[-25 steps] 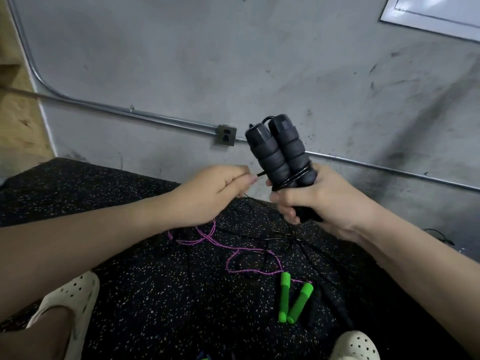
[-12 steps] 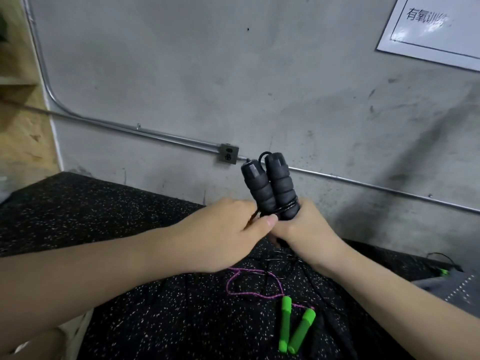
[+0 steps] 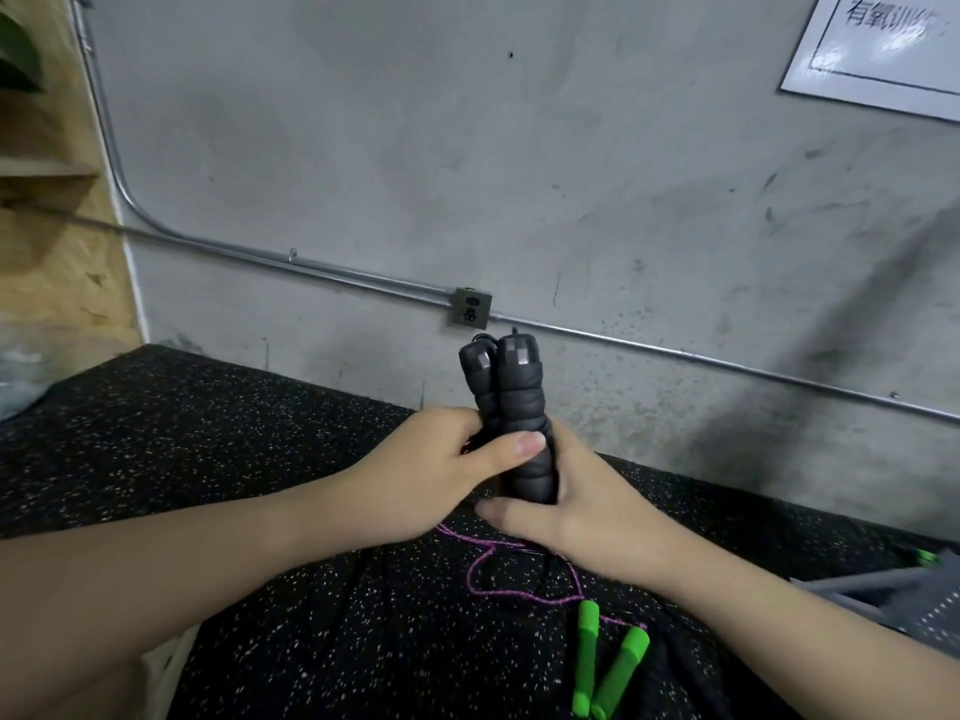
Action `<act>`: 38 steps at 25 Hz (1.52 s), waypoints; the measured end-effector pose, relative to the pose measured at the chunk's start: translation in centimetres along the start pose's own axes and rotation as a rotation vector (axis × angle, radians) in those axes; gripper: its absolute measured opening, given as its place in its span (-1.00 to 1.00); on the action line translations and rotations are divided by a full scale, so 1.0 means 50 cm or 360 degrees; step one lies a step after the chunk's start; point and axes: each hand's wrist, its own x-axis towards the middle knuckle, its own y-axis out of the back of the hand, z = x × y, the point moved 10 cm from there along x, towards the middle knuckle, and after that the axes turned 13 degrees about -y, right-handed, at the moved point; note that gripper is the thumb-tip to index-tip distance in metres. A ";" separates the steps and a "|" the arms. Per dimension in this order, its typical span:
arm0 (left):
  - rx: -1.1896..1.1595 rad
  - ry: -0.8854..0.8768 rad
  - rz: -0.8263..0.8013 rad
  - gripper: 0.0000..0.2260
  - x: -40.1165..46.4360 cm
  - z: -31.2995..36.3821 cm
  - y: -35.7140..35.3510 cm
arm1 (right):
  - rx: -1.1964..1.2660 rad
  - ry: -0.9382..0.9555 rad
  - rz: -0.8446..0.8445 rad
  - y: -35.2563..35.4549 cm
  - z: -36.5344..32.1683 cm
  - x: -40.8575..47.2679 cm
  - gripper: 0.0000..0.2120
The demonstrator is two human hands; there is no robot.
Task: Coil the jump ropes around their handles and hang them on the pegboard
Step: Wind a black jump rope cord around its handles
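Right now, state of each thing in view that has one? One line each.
Pair of black foam jump-rope handles: upright, side by side, held off the mat by both hands.
Left hand: grips the handles, thumb across the front.
Right hand: grips the handles' lower end.
Pair of green handles: lying on the black speckled mat, untouched.
Purple cord: loose, uncoiled.

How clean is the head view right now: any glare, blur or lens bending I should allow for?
Head view: glare washes out the wall sign; wide-angle bending curves the conduit; the black handles look soft, with a pixelated patch near their tops; both hands, left hand and right hand, are evenly lit.
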 end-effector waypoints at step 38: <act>0.0143 0.0002 0.0122 -0.29 -0.014 0.034 0.038 | 0.0491 0.0097 0.0028 0.041 -0.029 -0.033 -0.79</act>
